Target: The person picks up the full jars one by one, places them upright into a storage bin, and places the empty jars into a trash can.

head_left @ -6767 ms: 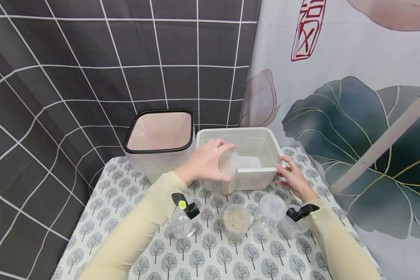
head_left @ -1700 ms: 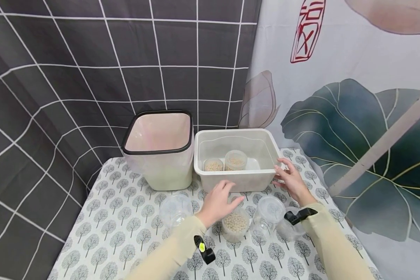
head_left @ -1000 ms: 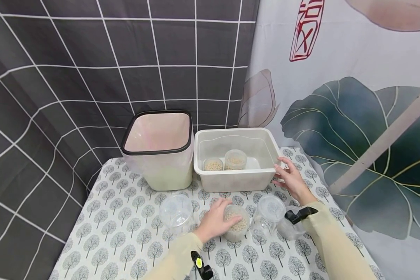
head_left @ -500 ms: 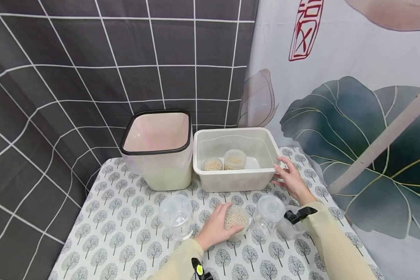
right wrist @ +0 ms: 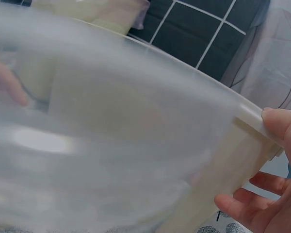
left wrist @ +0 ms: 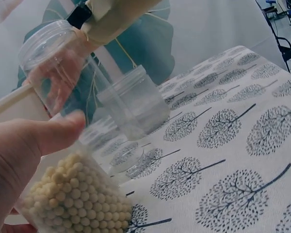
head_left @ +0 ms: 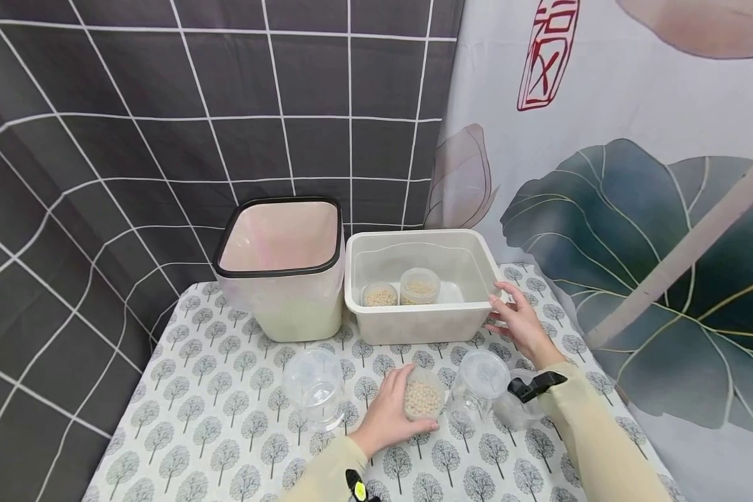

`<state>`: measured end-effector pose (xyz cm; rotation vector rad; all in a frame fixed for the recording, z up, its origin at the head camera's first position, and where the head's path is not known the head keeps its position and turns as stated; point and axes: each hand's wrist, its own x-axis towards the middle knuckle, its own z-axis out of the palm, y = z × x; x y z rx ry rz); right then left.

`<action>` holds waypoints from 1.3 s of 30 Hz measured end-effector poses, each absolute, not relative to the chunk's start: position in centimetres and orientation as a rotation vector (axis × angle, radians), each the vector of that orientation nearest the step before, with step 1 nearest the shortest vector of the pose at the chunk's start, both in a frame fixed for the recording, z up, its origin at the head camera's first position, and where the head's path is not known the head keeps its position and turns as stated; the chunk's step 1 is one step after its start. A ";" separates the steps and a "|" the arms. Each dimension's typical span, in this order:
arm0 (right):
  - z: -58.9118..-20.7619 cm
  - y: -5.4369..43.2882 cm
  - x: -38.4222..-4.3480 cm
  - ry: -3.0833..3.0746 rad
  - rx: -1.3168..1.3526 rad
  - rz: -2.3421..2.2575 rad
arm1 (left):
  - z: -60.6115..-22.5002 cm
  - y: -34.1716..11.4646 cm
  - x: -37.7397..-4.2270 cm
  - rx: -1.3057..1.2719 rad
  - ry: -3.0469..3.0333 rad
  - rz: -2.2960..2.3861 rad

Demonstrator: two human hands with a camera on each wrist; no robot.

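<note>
My left hand [head_left: 391,411] curls round a clear jar [head_left: 423,396] of cream-coloured round beads, with the thumb on its near side. In the left wrist view the beads [left wrist: 82,196] show through the jar wall, below the thumb. At the corner of a white plastic bin [head_left: 423,326], my right hand [head_left: 519,322] holds the rim. The right wrist view has its thumb on the rim [right wrist: 254,119] and the fingers below, by the outer wall. Inside the bin stand two bead-filled jars, a smaller one [head_left: 379,296] and a larger one [head_left: 420,287].
A tall clear jar [head_left: 314,383] stands left of my left hand. Right of the held jar are another tall clear jar [head_left: 482,380] and a shorter clear one [head_left: 517,404], partly behind my right wrist. A pinkish bin with a black rim [head_left: 277,270] adjoins the white bin.
Earlier my left hand held a jar at the white bin's front; two bead-filled jars now stand inside. My left hand has come down and gripped the bead jar on the table. My right hand stays put.
</note>
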<state>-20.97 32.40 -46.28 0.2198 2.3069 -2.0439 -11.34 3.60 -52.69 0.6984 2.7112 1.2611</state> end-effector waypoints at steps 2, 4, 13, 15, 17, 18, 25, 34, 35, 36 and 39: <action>-46.3 32.4 -20.9 2.296 0.222 -2.055 | -52.8 3.8 -11.3 0.674 2.708 1.275; -46.3 32.5 -20.9 2.287 0.219 -2.062 | -52.9 4.0 -11.3 0.645 2.701 1.290; -46.2 32.4 -21.0 2.287 0.215 -2.050 | -53.8 4.2 -11.1 0.598 2.708 1.377; -46.2 32.4 -21.0 2.291 0.210 -2.050 | -54.0 4.2 -11.1 0.586 2.695 1.420; -46.2 32.4 -21.1 2.299 0.205 -2.049 | -54.2 4.3 -11.0 0.570 2.674 1.469; -46.2 32.4 -21.1 2.302 0.202 -2.049 | -54.2 4.3 -11.0 0.564 2.665 1.487; -46.4 32.4 -21.0 2.308 0.198 -2.044 | -54.2 4.4 -10.9 0.500 2.605 1.571; -46.5 32.4 -20.9 2.314 0.193 -2.046 | -53.3 4.2 -11.1 0.523 2.647 1.510; -46.5 32.4 -20.9 2.316 0.193 -2.044 | -53.2 4.1 -11.2 0.530 2.653 1.500; -46.5 32.4 -20.9 2.314 0.191 -2.045 | -53.0 4.1 -11.2 0.535 2.656 1.494; -46.4 32.4 -20.9 2.301 0.187 -2.057 | -52.7 4.0 -11.4 0.553 2.671 1.470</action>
